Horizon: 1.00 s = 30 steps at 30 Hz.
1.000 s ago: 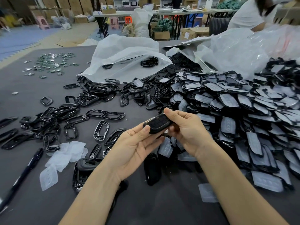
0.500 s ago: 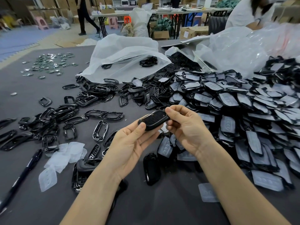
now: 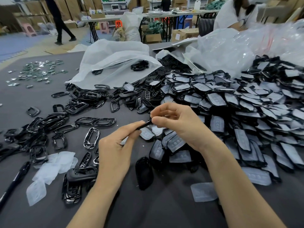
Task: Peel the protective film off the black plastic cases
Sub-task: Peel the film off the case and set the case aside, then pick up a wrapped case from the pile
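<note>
I hold one black plastic case (image 3: 144, 124) edge-on between both hands, above the table's middle. My left hand (image 3: 118, 148) grips its near end with thumb and curled fingers. My right hand (image 3: 177, 124) pinches its far end with thumb and fingertips. Most of the case is hidden by the fingers. A large heap of black cases with white film (image 3: 238, 116) fills the right side. One bare black case (image 3: 144, 172) lies on the table below my hands. Peeled white films (image 3: 49, 171) lie at the left front.
Black frame parts (image 3: 70, 125) are scattered left of centre. White plastic bags (image 3: 115, 63) and a clear bag (image 3: 238, 46) lie at the back. A black pen (image 3: 14, 183) lies at the left edge. Small shiny pieces (image 3: 36, 73) sit far left. People are behind the table.
The case has turned from showing its flat face to edge-on. My left hand rolled over, back now facing up, and my right fingers closed tighter on the case's end.
</note>
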Each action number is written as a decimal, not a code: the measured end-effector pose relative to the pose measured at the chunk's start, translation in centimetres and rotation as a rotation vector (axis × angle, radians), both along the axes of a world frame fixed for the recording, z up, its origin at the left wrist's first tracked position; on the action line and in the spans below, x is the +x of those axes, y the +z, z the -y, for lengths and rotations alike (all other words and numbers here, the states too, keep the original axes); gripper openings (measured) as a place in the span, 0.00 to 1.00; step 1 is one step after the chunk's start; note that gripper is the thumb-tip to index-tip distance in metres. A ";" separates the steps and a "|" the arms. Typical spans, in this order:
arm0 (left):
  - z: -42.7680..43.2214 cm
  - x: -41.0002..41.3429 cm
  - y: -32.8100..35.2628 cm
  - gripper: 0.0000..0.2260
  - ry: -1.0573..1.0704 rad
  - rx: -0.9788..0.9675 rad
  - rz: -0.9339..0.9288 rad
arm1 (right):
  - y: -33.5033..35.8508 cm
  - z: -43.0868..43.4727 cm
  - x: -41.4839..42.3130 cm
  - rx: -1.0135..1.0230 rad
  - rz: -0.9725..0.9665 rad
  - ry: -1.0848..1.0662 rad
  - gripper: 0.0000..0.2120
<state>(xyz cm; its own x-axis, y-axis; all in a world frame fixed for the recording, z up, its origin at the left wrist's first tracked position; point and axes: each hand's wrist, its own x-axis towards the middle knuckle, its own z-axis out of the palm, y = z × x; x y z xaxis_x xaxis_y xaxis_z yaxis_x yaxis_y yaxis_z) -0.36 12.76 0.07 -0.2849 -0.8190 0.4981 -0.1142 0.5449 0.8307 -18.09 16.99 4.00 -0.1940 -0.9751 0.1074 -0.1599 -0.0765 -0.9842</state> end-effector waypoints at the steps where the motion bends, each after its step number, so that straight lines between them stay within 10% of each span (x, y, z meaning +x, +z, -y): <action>1: 0.1 0.1 0.1 0.15 -0.004 0.005 -0.003 | 0.1 -0.1 -0.2 0.002 -0.046 0.033 0.05; 9: 0.3 0.3 -0.2 0.20 -0.026 0.013 0.103 | 1.0 -0.8 -1.3 -0.041 -0.149 -0.024 0.07; 18: 5.3 6.5 0.0 0.25 0.663 0.320 0.670 | 0.4 -2.4 -8.0 -0.210 -0.512 -1.094 0.09; 23: 5.5 8.6 -0.5 0.23 0.611 0.440 0.934 | -0.5 -2.1 -8.7 -0.052 -0.585 -1.063 0.10; 30: 5.0 7.7 -0.6 0.15 0.581 0.287 0.720 | -0.7 -1.9 -8.3 -0.009 -0.632 -1.064 0.11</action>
